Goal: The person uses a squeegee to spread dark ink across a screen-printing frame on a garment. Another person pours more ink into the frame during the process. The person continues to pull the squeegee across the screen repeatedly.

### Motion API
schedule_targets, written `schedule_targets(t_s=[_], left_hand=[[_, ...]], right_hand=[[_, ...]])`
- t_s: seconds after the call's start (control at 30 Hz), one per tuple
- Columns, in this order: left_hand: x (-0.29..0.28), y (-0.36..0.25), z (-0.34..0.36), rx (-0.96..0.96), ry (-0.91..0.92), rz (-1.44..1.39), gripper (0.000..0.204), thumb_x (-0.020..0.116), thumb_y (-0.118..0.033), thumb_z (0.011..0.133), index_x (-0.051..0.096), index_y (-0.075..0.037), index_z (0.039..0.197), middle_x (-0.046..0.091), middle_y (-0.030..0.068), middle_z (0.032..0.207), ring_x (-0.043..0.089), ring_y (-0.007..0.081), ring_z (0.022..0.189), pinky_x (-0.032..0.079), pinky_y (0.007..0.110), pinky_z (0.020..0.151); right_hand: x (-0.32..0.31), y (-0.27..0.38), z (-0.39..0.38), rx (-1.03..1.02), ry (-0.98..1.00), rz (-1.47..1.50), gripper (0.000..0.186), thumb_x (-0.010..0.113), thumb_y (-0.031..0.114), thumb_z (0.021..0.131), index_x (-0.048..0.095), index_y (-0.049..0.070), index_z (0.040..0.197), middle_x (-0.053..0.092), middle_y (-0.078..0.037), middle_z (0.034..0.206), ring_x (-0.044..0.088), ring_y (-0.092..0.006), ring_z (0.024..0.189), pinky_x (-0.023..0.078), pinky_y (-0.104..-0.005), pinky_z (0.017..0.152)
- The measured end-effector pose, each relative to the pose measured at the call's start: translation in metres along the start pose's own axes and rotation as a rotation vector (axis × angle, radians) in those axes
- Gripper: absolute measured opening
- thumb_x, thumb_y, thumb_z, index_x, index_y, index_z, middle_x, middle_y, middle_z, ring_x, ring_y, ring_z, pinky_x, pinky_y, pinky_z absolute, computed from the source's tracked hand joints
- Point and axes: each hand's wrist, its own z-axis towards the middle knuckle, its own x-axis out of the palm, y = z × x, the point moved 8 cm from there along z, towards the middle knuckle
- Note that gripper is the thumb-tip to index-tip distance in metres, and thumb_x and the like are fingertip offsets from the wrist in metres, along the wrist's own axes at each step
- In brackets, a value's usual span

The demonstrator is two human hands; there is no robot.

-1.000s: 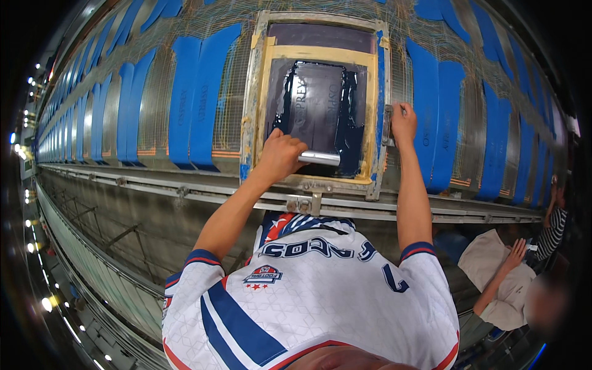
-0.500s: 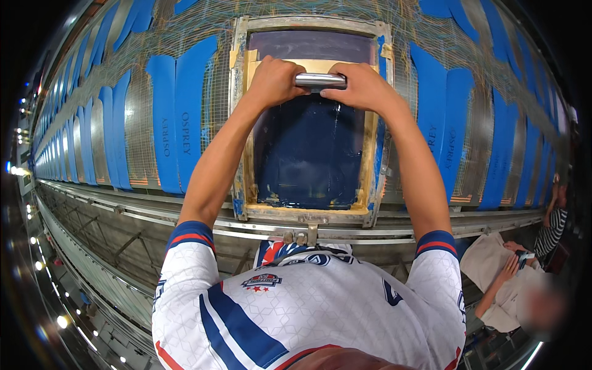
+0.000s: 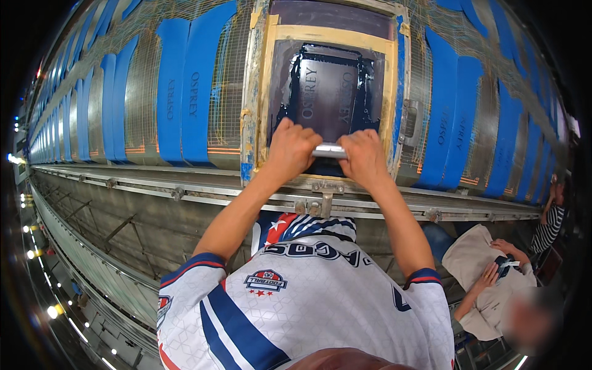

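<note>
Both my hands grip the metal handle of a squeegee [image 3: 330,150] near the close end of a screen printing frame [image 3: 253,92]. My left hand [image 3: 293,149] is closed round the handle's left end, and my right hand [image 3: 367,157] round its right end. My hands and the bar hide most of the squeegee's blade. Beyond it, the mesh [image 3: 327,89] shows dark and mostly wiped, with lettering visible through it. Thick glossy dark blue ink [image 3: 287,102] borders that wiped area. Yellowish tape [image 3: 333,34] edges the mesh.
Blue cut pieces [image 3: 176,92] with dark lettering lie in rows on the long table either side of the frame. Loose threads [image 3: 228,80] lie among them. A metal rail [image 3: 154,179] runs along the near edge. Another person [image 3: 475,271] stands at right, holding a small dark object.
My hands have drawn the squeegee toward me, from the frame's far part to its near end. Lettering now shows in the mesh where dark ink lay. The view has shifted slightly.
</note>
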Motion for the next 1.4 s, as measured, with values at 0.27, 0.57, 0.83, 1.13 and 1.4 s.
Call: schedule_targets(t_s=[0.27,0.57,0.83,1.13,1.4], left_hand=[[-0.005,0.042,0.075,0.038,0.016,0.11,0.024,0.085,-0.023,0.065,0.071,-0.014,0.083,0.07,0.0055,0.078,0.067,0.0276,0.078,0.041,0.042,0.075],[-0.017,0.118,0.207,0.004,0.057,0.069,0.033,0.088,-0.037,0.068,0.077,-0.015,0.091,0.07,0.0089,0.07,0.066,0.0323,0.07,0.047,0.042,0.079],[-0.014,0.106,0.179,-0.002,0.055,0.07,0.028,0.084,-0.039,0.071,0.076,-0.019,0.089,0.07,0.0085,0.072,0.067,0.0315,0.072,0.045,0.042,0.079],[0.005,-0.004,-0.012,0.0,0.028,0.06,0.026,0.087,-0.023,0.064,0.07,-0.016,0.083,0.065,0.0026,0.075,0.063,0.0234,0.074,0.038,0.04,0.077],[-0.018,0.032,0.073,0.061,-0.043,0.109,0.022,0.083,-0.029,0.071,0.07,-0.015,0.08,0.069,0.006,0.076,0.068,0.0274,0.076,0.044,0.043,0.076]], right_hand=[[-0.033,-0.046,0.066,-0.041,-0.025,-0.155,0.021,0.079,0.016,0.072,0.066,0.008,0.087,0.067,-0.014,0.082,0.064,-0.0334,0.088,0.047,-0.0447,0.081],[-0.07,-0.128,0.191,0.128,0.061,-0.075,0.027,0.081,0.022,0.076,0.073,0.005,0.095,0.071,-0.021,0.085,0.068,-0.0427,0.087,0.052,-0.0498,0.078],[-0.058,-0.111,0.169,0.066,0.015,-0.031,0.025,0.082,0.021,0.074,0.071,0.005,0.091,0.07,-0.021,0.082,0.066,-0.0432,0.084,0.051,-0.0497,0.076],[0.0,0.004,-0.005,-0.008,-0.033,-0.005,0.025,0.079,0.015,0.068,0.063,0.009,0.085,0.064,-0.01,0.078,0.062,-0.0297,0.087,0.044,-0.0431,0.085],[-0.041,-0.04,0.064,-0.01,-0.047,-0.122,0.02,0.079,0.018,0.074,0.065,0.009,0.084,0.066,-0.014,0.078,0.064,-0.0352,0.081,0.047,-0.0475,0.078]])
